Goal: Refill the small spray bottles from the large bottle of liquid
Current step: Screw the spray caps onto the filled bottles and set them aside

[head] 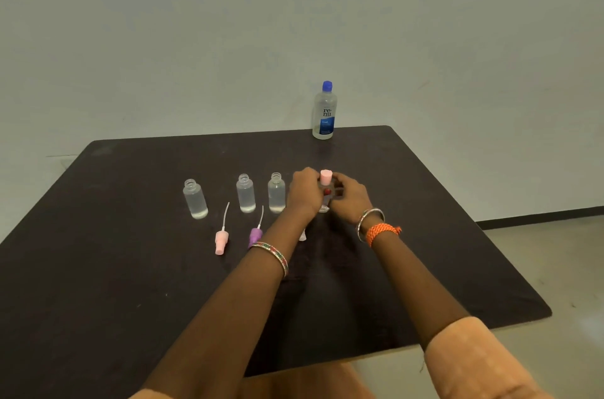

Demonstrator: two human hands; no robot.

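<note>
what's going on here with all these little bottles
A person is working on a small spray bottle with a pink cap, both hands around it: left hand, right hand. Three more small bottles stand open in a row to its left, each with some clear liquid. Two spray tops, pink and purple, lie in front of them. The large bottle stands capped at the far edge of the table.

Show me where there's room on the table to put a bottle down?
Bare table lies right of the right hand, and between the large bottle and the open small bottles. It's crowded around those bottles, the loose spray tops and both hands.
</note>
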